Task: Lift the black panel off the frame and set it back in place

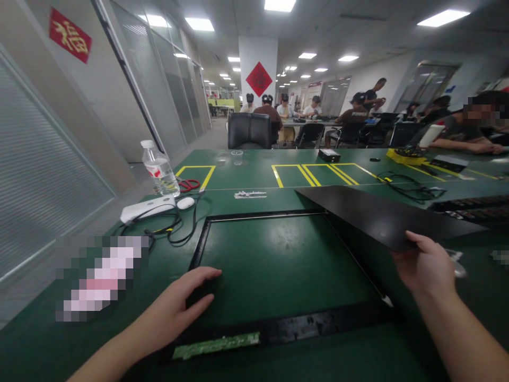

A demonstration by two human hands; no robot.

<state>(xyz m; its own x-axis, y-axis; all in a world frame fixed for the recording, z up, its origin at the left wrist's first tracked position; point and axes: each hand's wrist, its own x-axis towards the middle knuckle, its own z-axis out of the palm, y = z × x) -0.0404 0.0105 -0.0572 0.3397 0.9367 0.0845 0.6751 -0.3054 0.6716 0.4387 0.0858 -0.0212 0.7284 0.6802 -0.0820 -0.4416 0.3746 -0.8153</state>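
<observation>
A thin black panel (369, 212) is held raised and tilted over the right part of the table. My right hand (431, 265) grips its near edge, thumb on top and fingers underneath. Flat on the table lies a black rectangular frame (318, 323), with the green tabletop showing through its middle. A green circuit board strip (217, 345) sits along the left part of the frame's near side. My left hand (178, 305) is at the frame's near left corner, thumb and fingers apart with nothing between them. Whether it touches the frame, I cannot tell.
Left on the green table (246, 170) are a water bottle (160, 170), red-handled scissors (189, 185), a white power strip (149, 208) and black cables (194, 217). White small parts (249, 194) lie beyond the frame. More cables (409, 185) are at right. Several people sit farther back.
</observation>
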